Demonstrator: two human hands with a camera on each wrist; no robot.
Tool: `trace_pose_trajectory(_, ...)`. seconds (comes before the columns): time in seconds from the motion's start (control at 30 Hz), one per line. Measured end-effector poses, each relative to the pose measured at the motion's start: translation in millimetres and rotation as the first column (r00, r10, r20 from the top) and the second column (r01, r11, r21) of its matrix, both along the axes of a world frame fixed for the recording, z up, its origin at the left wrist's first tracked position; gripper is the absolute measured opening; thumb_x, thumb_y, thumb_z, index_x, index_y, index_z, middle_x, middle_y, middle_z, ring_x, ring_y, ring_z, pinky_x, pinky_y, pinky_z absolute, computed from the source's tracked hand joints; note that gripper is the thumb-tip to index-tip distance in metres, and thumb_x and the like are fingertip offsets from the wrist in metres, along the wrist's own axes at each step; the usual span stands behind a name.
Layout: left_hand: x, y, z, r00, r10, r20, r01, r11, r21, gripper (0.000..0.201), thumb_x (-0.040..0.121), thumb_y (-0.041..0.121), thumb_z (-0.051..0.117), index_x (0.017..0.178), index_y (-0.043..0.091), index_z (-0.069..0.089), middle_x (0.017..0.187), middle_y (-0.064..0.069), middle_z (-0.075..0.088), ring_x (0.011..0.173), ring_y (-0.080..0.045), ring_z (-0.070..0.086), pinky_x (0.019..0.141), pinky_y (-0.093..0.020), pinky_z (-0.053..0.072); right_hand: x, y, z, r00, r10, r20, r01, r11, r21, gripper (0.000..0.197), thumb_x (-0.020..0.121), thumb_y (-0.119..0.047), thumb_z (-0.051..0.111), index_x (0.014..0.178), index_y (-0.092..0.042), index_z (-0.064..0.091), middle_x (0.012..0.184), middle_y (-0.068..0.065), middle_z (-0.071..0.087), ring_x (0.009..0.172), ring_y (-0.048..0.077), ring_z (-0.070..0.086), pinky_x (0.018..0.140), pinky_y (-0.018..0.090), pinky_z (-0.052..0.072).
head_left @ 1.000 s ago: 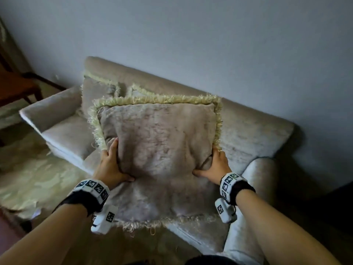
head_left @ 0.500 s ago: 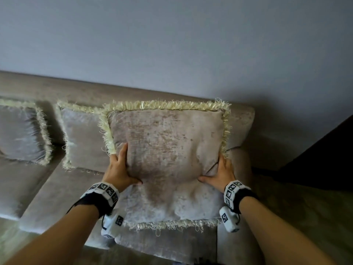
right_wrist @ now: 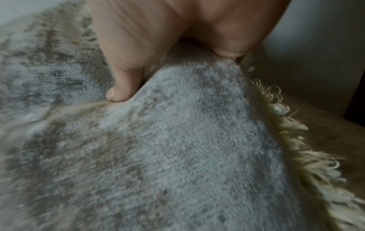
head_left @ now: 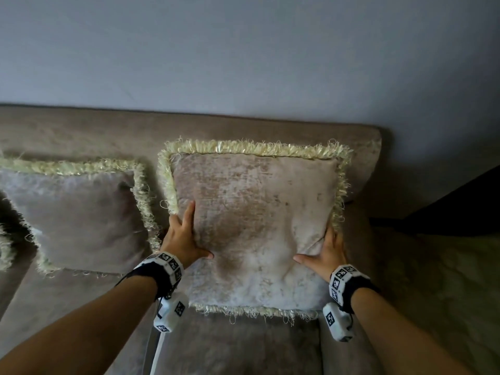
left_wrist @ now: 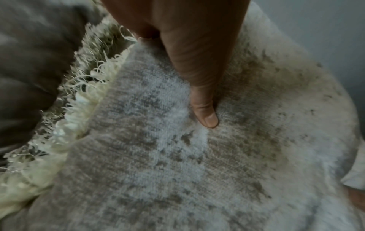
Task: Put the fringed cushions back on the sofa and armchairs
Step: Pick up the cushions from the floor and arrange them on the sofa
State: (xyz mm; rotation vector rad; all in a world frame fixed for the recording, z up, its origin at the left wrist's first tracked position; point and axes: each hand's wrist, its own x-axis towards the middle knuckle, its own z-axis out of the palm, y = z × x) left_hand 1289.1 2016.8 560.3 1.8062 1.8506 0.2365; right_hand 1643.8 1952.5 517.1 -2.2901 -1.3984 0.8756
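Observation:
A grey-beige velvet cushion (head_left: pixel 257 226) with a cream fringe stands upright at the right end of the sofa, its top against the backrest (head_left: pixel 108 131). My left hand (head_left: pixel 184 236) grips its left edge, thumb (left_wrist: pixel 205 112) pressed into the front face (left_wrist: pixel 177 171). On the opposite edge my right hand (head_left: pixel 327 253) holds it the same way, thumb (right_wrist: pixel 122 87) denting the fabric (right_wrist: pixel 177 148). The remaining fingers of both hands are hidden behind the cushion. A second fringed cushion (head_left: pixel 81 217) leans on the backrest just to the left.
The fringe of a third cushion (head_left: pixel 4 247) shows at the far left edge. Sofa seat (head_left: pixel 230 347) runs below the held cushion, with the right armrest (head_left: pixel 349 220) beside it. Dark furniture (head_left: pixel 460 201) and patterned floor (head_left: pixel 446 280) lie to the right; a plain wall behind.
The cushion has travelled with both hands towards the right end of the sofa and closer to the backrest. The grip of both hands is unchanged.

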Motion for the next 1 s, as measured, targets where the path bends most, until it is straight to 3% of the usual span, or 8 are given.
trace_pose_trajectory(0.2,8,52,-86,0.996,-0.007,-0.085,0.007,1.0,0.002,0.162,0.038,0.042,0.098,0.153,0.03,-0.016,0.13,-0.02,0.028,0.118,-0.042,0.042,0.107,-0.051,0.038,5,38,-80,0.998,-0.056,0.028,0.056,0.998,0.022,0.139,0.051,-0.049,0.093,0.154,-0.026,0.003,0.139,0.01,0.022,0.131,0.034,0.026,0.11,0.053,0.032)
trace_pose_trajectory(0.4,6,59,-161,0.868,-0.092,-0.488,0.034,0.991,-0.126,0.143,0.064,0.054,0.083,0.145,0.019,-0.029,0.142,-0.024,0.023,0.127,-0.038,0.038,0.107,-0.047,0.038,4,45,-148,0.972,0.069,0.225,-0.009,0.966,-0.257,0.102,0.076,-0.043,0.079,0.148,-0.023,0.011,0.148,0.012,0.007,0.135,0.038,0.018,0.108,0.048,0.039)
trace_pose_trajectory(0.47,2,44,-171,0.919,-0.018,-0.394,0.002,0.999,-0.042,0.128,0.069,0.043,0.081,0.149,0.015,-0.015,0.14,-0.025,0.028,0.123,-0.041,0.04,0.101,-0.052,0.042,0,36,-151,0.959,0.057,0.278,-0.004,0.983,-0.186,0.095,0.078,-0.038,0.077,0.146,-0.013,0.016,0.148,0.014,0.009,0.133,0.038,0.021,0.106,0.049,0.04)
trace_pose_trajectory(0.6,11,21,-168,0.983,0.028,-0.182,0.041,0.929,0.368,0.09,0.077,0.051,0.063,0.142,-0.001,0.031,0.126,-0.025,0.042,0.11,-0.04,0.043,0.09,-0.052,0.044,-23,21,-138,0.981,-0.091,0.172,0.035,0.953,0.302,0.104,0.067,-0.027,0.087,0.144,-0.012,0.018,0.148,0.004,0.015,0.133,0.038,0.028,0.108,0.054,0.039)
trace_pose_trajectory(0.73,36,27,-151,0.996,0.09,0.016,-0.089,0.909,0.407,0.09,0.075,0.061,0.065,0.141,0.007,0.035,0.134,-0.021,0.037,0.124,-0.036,0.036,0.105,-0.051,0.035,-33,33,-128,0.97,-0.207,-0.127,0.233,0.942,0.242,0.116,0.063,-0.048,0.087,0.148,-0.031,0.011,0.157,-0.009,-0.004,0.147,0.023,0.008,0.115,0.045,0.031)
trace_pose_trajectory(0.8,38,32,-145,0.999,0.028,0.018,-0.034,0.884,0.466,0.084,0.076,0.056,0.071,0.137,0.009,0.038,0.135,-0.022,0.038,0.124,-0.037,0.039,0.104,-0.053,0.038,-35,40,-121,0.959,-0.25,-0.135,0.278,0.921,0.274,0.112,0.061,-0.052,0.085,0.145,-0.033,0.014,0.156,-0.006,0.002,0.145,0.028,0.014,0.113,0.05,0.035)
trace_pose_trajectory(0.9,44,30,-129,0.977,-0.199,-0.08,0.202,0.732,0.65,0.063,0.081,0.042,0.071,0.13,0.011,0.047,0.131,-0.021,0.049,0.118,-0.036,0.048,0.098,-0.051,0.041,-50,40,-107,0.989,-0.116,0.086,0.036,0.776,0.629,0.085,0.072,-0.042,0.078,0.138,-0.017,0.03,0.143,0.005,0.023,0.13,0.04,0.035,0.1,0.056,0.045)
trace_pose_trajectory(1.0,74,20,-113,0.881,-0.458,-0.119,0.388,0.556,0.735,0.055,0.088,0.031,0.063,0.136,0.007,0.048,0.141,-0.018,0.048,0.133,-0.036,0.044,0.109,-0.055,0.036,-94,41,-90,0.898,0.194,0.395,-0.433,0.547,0.716,0.06,0.087,-0.033,0.06,0.136,-0.005,0.039,0.143,0.012,0.033,0.138,0.035,0.031,0.111,0.066,0.026)
